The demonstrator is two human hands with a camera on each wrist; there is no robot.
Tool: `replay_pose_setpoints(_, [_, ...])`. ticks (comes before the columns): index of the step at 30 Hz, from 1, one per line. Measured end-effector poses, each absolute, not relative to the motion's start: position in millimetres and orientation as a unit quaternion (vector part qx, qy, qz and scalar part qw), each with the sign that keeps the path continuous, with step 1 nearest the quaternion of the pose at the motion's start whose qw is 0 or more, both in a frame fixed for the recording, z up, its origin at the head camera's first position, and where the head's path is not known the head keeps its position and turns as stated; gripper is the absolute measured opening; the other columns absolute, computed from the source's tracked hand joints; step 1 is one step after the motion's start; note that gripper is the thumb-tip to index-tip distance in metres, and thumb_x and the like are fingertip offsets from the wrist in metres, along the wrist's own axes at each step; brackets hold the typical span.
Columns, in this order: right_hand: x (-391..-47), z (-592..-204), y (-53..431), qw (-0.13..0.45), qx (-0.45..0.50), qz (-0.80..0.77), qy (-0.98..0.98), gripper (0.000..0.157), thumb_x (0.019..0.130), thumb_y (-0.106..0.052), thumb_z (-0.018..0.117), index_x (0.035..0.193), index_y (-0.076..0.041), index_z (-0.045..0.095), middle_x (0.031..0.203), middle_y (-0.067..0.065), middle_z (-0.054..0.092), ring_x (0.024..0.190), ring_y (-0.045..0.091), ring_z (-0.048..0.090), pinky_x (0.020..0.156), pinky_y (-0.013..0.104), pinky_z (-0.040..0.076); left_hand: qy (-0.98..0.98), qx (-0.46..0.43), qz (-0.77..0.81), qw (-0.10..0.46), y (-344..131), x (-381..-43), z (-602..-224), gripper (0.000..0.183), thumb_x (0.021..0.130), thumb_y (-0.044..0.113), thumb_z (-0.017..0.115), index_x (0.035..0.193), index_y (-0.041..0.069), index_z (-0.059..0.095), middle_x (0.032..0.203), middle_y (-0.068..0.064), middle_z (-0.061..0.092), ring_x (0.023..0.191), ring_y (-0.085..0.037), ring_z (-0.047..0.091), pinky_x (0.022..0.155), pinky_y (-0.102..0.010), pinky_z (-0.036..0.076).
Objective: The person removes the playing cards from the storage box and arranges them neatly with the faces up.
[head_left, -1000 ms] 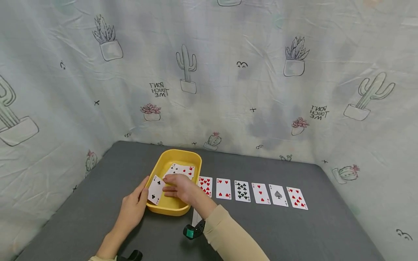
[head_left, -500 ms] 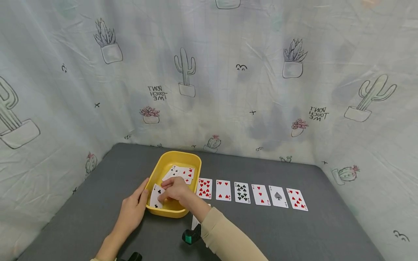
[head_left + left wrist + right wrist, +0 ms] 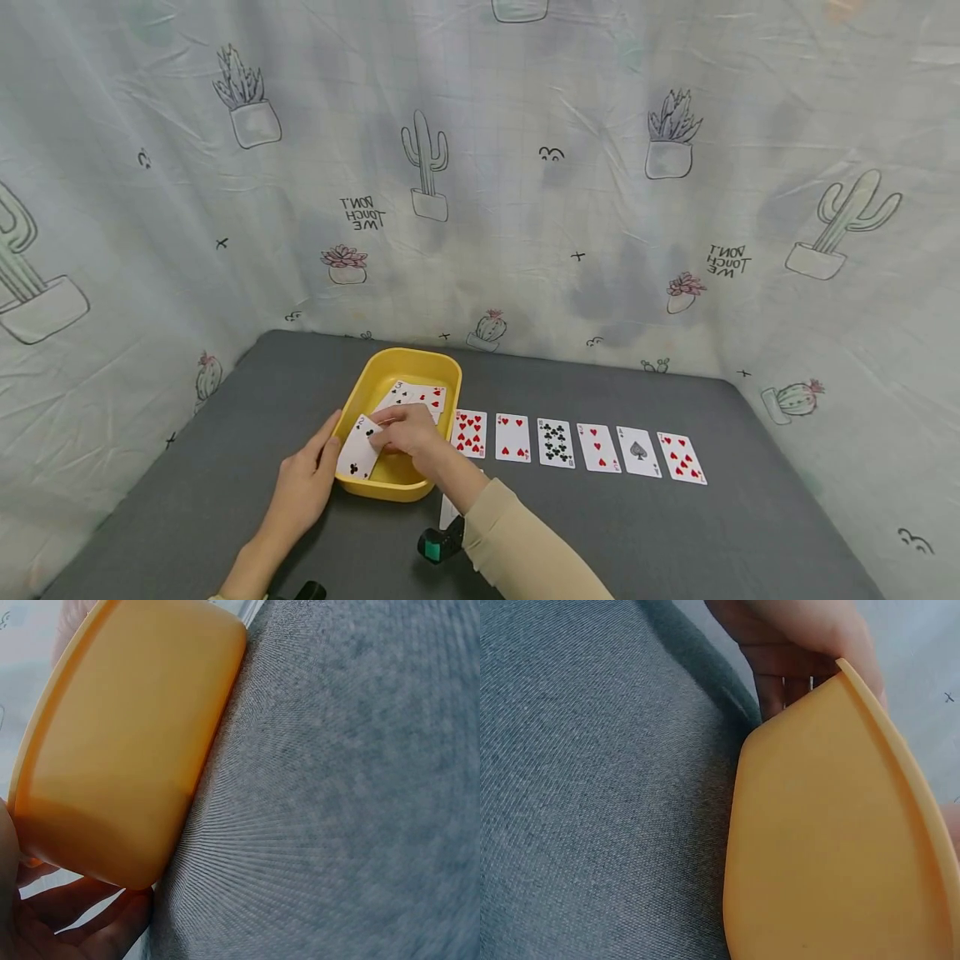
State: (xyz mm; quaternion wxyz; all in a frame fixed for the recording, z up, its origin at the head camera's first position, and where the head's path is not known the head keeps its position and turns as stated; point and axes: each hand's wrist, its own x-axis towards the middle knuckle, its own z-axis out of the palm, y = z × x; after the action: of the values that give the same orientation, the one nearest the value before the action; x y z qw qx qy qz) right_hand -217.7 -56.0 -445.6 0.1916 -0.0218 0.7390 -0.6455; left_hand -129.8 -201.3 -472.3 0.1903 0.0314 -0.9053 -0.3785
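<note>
My left hand (image 3: pixel 309 467) grips the left side of a yellow plastic tray (image 3: pixel 367 493); in the left wrist view its fingers (image 3: pixel 112 922) lie against the tray's outer end. Over the tray's near half, my right hand (image 3: pixel 408 433) pinches a two of clubs playing card (image 3: pixel 357 454) by its right edge. The card is face up and tilted, its left edge close to the tray wall. Behind it, several more face-up cards (image 3: pixel 429 395) overlap inside the tray, partly covered by the right hand. In the right wrist view the tray's wall hides the right hand's fingers.
To the tray's right runs a row of face-up cards on the grey tabletop (image 3: pixel 600 525), from a heart card (image 3: pixel 469 433) to a seven of hearts (image 3: pixel 682 458). Another card (image 3: pixel 448 512) lies partly under the right wrist. A patterned curtain (image 3: pixel 510 208) hangs behind.
My right hand has gone from spread fingers beside the two of clubs to pinching it, and the card has shifted and tilted slightly. The left hand stays on the tray.
</note>
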Motion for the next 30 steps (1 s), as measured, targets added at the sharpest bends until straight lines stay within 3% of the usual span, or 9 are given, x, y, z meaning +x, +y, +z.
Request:
replay_pose_setpoints(6, [-218,-442,-54,0.202,-0.004,-0.67,0.715,0.021,0.07,0.004,0.071,0.081,-0.013,0.072,0.08,0.002,0.063,0.065,0.017,0.058,0.07,0.037,0.049,-0.903,0.033,-0.382,0.191,-201,-129,-473,0.045,0.096,0.038,0.034,0.139,0.026,0.034,0.129,-0.012,0.045,0.113,-0.03,0.044,0.085,-0.053,0.038])
replay_pose_setpoints(16, [-220,-443,-53,0.228,0.027,-0.724,0.65,0.029,0.062,0.015,0.07,0.087,-0.001,0.068,0.09,0.007,0.061,0.082,0.02,0.059,0.071,0.031,0.05,-0.904,0.029,-0.384,0.183,-201,-128,-474,0.045,0.097,0.036,0.033,0.141,0.023,0.031,0.131,-0.014,0.043,0.116,-0.032,0.042,0.087,-0.053,0.037])
replay_pose_setpoints(26, [-218,-435,-50,0.178,0.015,-0.758,0.627,0.019,0.069,-0.006,0.075,0.087,-0.008,0.071,0.094,0.004,0.061,0.08,0.02,0.059,0.071,0.035,0.049,-0.905,0.024,-0.382,0.186,-206,-128,-475,0.044,0.097,0.036,0.033,0.14,0.025,0.031,0.131,-0.014,0.044,0.115,-0.033,0.043,0.087,-0.053,0.036])
replay_pose_setpoints(30, [-213,-418,-36,0.139,-0.003,-0.786,0.602,0.018,0.072,-0.005,0.072,0.089,-0.007,0.071,0.093,0.006,0.064,0.081,0.021,0.06,0.073,0.034,0.049,-0.904,0.019,-0.384,0.188,-205,-129,-474,0.043,0.097,0.035,0.034,0.14,0.027,0.031,0.131,-0.012,0.044,0.116,-0.031,0.043,0.087,-0.052,0.037])
